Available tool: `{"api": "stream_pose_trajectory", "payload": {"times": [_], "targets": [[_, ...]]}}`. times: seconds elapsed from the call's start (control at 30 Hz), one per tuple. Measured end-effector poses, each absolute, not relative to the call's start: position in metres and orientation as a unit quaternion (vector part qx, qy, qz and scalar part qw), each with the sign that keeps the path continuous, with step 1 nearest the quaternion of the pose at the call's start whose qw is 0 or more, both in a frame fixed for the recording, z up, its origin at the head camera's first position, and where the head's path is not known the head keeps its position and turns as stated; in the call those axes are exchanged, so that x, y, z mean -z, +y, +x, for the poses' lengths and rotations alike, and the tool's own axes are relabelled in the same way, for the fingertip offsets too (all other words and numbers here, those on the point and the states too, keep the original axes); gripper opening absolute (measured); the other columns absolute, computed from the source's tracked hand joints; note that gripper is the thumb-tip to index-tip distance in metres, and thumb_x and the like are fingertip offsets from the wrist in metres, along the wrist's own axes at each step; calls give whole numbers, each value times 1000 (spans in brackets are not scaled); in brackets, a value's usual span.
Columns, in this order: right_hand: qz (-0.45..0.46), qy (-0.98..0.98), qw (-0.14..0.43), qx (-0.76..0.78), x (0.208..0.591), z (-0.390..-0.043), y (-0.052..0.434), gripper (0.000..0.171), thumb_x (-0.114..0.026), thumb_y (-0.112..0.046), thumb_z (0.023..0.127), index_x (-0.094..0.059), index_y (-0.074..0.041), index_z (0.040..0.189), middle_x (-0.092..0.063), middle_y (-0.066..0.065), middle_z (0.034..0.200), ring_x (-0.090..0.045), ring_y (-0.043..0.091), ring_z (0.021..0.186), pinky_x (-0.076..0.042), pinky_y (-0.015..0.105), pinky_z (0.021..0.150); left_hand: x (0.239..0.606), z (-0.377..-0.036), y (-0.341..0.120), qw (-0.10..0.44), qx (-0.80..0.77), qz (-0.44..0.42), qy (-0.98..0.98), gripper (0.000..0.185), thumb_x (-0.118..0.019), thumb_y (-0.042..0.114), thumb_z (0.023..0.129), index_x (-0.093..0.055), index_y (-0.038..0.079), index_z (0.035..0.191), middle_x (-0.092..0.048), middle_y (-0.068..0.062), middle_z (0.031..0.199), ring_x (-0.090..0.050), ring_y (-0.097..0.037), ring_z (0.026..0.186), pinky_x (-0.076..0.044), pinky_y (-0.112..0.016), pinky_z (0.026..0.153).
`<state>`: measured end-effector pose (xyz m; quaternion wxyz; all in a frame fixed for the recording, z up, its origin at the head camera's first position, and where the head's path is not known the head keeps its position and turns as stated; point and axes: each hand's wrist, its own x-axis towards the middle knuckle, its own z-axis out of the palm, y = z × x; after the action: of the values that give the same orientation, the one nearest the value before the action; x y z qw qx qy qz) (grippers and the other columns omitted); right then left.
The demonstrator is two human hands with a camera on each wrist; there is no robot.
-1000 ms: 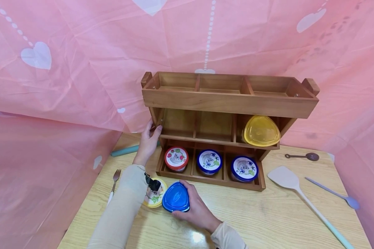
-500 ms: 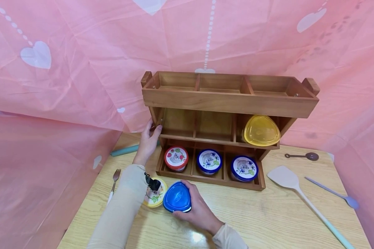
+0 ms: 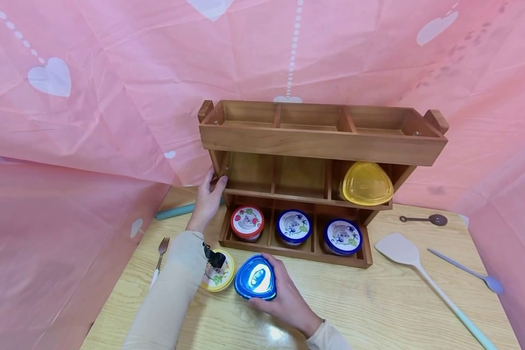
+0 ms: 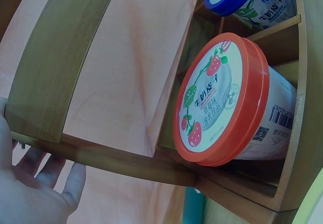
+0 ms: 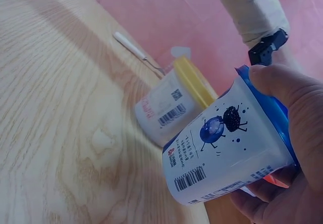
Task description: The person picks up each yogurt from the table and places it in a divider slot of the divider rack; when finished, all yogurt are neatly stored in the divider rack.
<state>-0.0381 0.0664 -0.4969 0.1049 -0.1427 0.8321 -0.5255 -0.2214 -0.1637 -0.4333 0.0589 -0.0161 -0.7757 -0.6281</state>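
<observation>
1. Pink heart-printed cloth [image 3: 127, 58] is hung behind the pale wooden counter [image 3: 376, 301].
2. Both hands are kept well apart: the three-tier wooden rack [image 3: 321, 146] is gripped at its left side by the left hand [image 3: 207, 200], while the blue-lidded cup [image 3: 255, 277] is clasped by the right hand [image 3: 288, 299], just beside the yellow-lidded tub [image 3: 220, 279].
3. One red-lidded tub [image 3: 247, 223] and two blue-lidded tubs [image 3: 294, 227] are lined up in the bottom tier.
</observation>
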Motion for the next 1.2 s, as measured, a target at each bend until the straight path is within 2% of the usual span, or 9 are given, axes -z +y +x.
{"api": "stream_pose_trajectory", "payload": {"times": [0.3, 0.5, 0.63, 0.73, 1.0, 1.2], "targets": [[-112, 828, 66, 545, 483, -33, 75, 104, -90, -27, 69, -28, -26, 152, -40, 0, 150, -49, 26, 132, -43, 51, 107, 432, -222, -166, 38, 630, -11, -775, 59, -50, 36, 103, -26, 28, 156, -37, -11, 154, -45, -31, 135, -38, -46, 114], [-113, 830, 33, 545, 469, -33, 80, 103, -89, -33, 70, -28, -24, 153, -39, 8, 152, -48, 37, 132, -44, 59, 103, 433, -223, -167, 34, 636, -7, -771, 59, -50, 32, 103, -26, 27, 157, -35, -12, 156, -44, -32, 137, -36, -47, 115], [-106, 832, 24, 543, 457, -32, 84, 104, -90, -30, 70, -27, -32, 152, -39, 8, 152, -47, 38, 132, -45, 61, 101, 433, -222, -166, 45, 631, -8, -775, 58, -50, 34, 103, -28, 27, 156, -38, -11, 154, -46, -30, 135, -38, -45, 114], [-105, 831, 16, 546, 448, -33, 86, 104, -91, -28, 69, -27, -34, 151, -41, 6, 151, -47, 36, 133, -45, 60, 101, 433, -222, -164, 56, 626, -12, -777, 57, -50, 34, 103, -29, 26, 156, -40, -12, 152, -48, -30, 133, -40, -45, 113], [-122, 825, -14, 552, 435, -36, 91, 100, -89, -30, 73, -28, -24, 152, -42, 9, 149, -49, 38, 130, -48, 61, 97, 433, -221, -164, 54, 625, -10, -779, 58, -51, 36, 103, -29, 25, 156, -39, -12, 152, -48, -30, 133, -40, -46, 112], [-121, 823, -31, 554, 426, -41, 95, 99, -88, -28, 74, -27, -27, 152, -41, 10, 149, -48, 40, 129, -50, 61, 95, 433, -221, -163, 56, 623, -11, -780, 58, -50, 35, 103, -29, 26, 156, -40, -11, 152, -48, -30, 133, -40, -45, 112]]}}
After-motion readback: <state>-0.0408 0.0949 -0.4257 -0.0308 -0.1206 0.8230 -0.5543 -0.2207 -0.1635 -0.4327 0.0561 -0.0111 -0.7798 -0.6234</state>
